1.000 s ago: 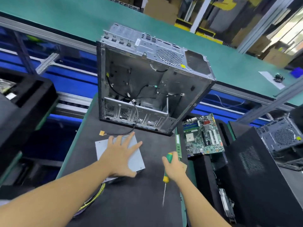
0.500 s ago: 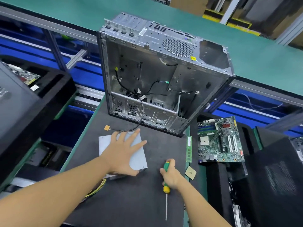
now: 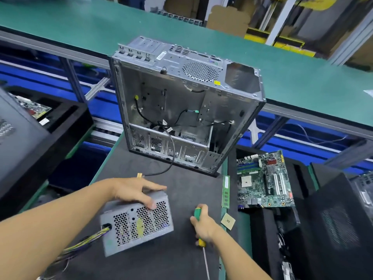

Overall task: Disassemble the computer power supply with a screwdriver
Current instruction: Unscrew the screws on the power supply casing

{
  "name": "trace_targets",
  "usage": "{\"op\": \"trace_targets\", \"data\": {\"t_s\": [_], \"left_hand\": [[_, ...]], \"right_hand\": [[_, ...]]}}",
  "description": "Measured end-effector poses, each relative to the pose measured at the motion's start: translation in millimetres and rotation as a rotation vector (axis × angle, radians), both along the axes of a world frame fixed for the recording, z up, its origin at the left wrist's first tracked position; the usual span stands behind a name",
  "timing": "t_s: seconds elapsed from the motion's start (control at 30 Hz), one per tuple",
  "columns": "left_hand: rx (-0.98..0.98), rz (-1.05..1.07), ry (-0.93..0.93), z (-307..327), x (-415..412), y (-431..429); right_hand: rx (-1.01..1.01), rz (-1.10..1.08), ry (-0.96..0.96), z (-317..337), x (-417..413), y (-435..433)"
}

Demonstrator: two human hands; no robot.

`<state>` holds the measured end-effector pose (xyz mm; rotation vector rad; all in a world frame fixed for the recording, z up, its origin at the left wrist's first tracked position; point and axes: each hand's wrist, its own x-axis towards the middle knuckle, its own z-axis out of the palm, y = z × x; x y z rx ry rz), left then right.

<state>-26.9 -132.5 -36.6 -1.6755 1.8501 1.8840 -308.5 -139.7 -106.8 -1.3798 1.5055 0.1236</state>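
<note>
Power supply is flipped. It was lying flat under an open left palm, and now the left hand grips its upper edge and stands it tilted on edge. Probably exposing the cover screws, none out yet. Right hand is closed round the screwdriver, tip toward the person, not engaged. Unit sits near the bench mat's left edge, front half. It's a grey steel box, honeycomb vent facing camera, cable bundle exiting left.
</note>
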Motion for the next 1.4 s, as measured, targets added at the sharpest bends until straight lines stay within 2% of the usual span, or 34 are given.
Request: {"op": "trace_targets", "data": {"t_s": [0.07,0.13,0.33,0.47,0.57,0.67,0.77,1.0,1.2,1.4], "left_hand": [[0.059,0.166,0.137,-5,-3,0],[0.032,0.242,0.126,-10,-8,-4],[0.0,0.081,-0.015,14,-12,-13],[-0.152,-0.076,-0.321,35,-26,-1],[-0.216,-0.106,-0.586,28,-59,34],[-0.543,0.001,-0.714,7,-78,59],[-0.668,0.095,-0.611,1,-64,56],[-0.575,0.219,-0.421,7,-36,39],[-0.542,0.378,0.025,15,-33,34],[-0.529,0.336,0.06,1,-35,38]], "right_hand": [[-0.013,0.011,0.019,1,2,1],[-0.003,0.002,0.021,2,3,0],[0.038,-0.058,0.013,5,11,0],[0.046,-0.028,0.04,8,13,-2],[0.033,0.013,0.057,11,14,-1],[-0.008,0.004,0.067,9,17,0],[-0.002,-0.008,0.09,4,18,0],[0.041,0.013,0.124,-7,10,-5],[0.037,0.122,0.156,-4,5,-8],[0.071,0.224,0.201,-7,0,-8]]}}
